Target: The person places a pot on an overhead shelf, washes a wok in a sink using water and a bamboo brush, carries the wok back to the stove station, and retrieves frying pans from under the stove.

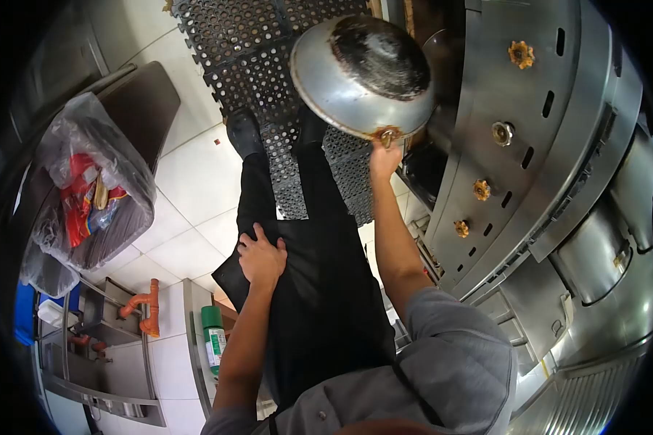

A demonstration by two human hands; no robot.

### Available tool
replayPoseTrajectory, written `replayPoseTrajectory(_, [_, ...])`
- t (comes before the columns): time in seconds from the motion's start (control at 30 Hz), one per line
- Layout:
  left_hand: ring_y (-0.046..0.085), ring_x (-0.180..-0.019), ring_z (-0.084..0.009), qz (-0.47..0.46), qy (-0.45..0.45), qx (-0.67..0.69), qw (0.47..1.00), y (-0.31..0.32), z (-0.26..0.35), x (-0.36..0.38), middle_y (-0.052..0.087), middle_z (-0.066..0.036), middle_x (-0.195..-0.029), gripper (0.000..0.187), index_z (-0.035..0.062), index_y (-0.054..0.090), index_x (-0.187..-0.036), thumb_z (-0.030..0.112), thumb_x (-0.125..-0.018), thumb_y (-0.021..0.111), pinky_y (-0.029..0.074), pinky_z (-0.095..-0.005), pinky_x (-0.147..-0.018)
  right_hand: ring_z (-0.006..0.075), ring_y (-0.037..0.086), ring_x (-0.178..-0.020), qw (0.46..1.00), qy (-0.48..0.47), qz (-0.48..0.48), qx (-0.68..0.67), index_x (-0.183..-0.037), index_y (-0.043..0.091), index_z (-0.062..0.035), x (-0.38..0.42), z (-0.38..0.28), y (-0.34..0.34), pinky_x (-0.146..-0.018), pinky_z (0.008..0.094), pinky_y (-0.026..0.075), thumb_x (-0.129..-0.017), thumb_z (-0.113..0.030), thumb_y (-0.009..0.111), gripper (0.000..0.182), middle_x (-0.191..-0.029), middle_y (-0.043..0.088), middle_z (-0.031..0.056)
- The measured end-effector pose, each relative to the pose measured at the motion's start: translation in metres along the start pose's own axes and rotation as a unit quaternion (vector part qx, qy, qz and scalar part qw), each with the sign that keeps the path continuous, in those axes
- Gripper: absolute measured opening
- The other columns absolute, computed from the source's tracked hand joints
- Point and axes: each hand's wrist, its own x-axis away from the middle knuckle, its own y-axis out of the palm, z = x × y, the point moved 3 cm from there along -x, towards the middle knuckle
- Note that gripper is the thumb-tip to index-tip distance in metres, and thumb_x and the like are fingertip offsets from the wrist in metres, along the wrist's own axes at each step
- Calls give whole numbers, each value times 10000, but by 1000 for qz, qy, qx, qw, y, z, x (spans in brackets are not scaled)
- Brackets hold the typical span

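A large metal pan [315, 69] shows its scorched, blackened underside to me above the floor mat. My right hand [385, 158] is closed at its rim, by a rusty ring handle [387, 136]; the fingertips are partly hidden behind the pan. The inside of the pan is turned away from view. On the front of my black apron [315, 290], around thigh height, lies my left hand [261, 257] with its fingers spread, holding nothing.
Along the right runs a steel stove front with several knobs [521, 55]. A lined trash bin [134, 210] with red packaging inside stands at the left. Orange pipes [151, 304] and a green bottle [213, 337] are lower left. A perforated black mat [228, 36] covers the floor ahead.
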Motion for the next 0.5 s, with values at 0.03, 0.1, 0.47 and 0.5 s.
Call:
replayPoseTrajectory(0.03, [528, -1060, -390, -3, 3, -7, 1000, -1, 1, 0, 456, -239, -1198, 677, 73, 398, -1360, 430, -821, 600, 509, -448, -820, 359, 639, -694, 1000, -10, 29, 1, -808, 662, 34, -7, 4, -4, -663, 424, 467, -732, -309, 739, 360, -719, 650, 214])
replayPoseTrajectory(0.1, [528, -1063, -388, 0, 5, -14, 1000, 0, 1, 0, 457, -238, -1208, 662, 74, 412, -1348, 427, -821, 599, 508, -447, -822, 150, 512, -504, 995, -34, 78, -49, -696, 626, 22, -29, 21, -5, -507, 326, 412, -727, -104, 679, 140, -561, 577, 67])
replayPoseTrajectory(0.47, [535, -1042, -360, 93, 21, -47, 994, -41, 41, -11, 504, -190, -1154, 517, 72, 548, -1180, 411, -798, 624, 514, -448, -801, 208, 528, -488, 981, 17, 191, -13, -673, 612, 41, -217, 68, 0, -522, 365, 418, -783, -215, 627, 279, -538, 554, 95])
replayPoseTrajectory(0.5, [533, -1050, -357, 83, 14, -36, 996, -46, 45, -12, 508, -189, -1151, 497, 70, 559, -1154, 401, -791, 634, 516, -453, -797, 224, 541, -525, 982, 72, 173, -27, -680, 611, 35, -229, 72, 4, -560, 373, 422, -802, -287, 596, 345, -575, 575, 99])
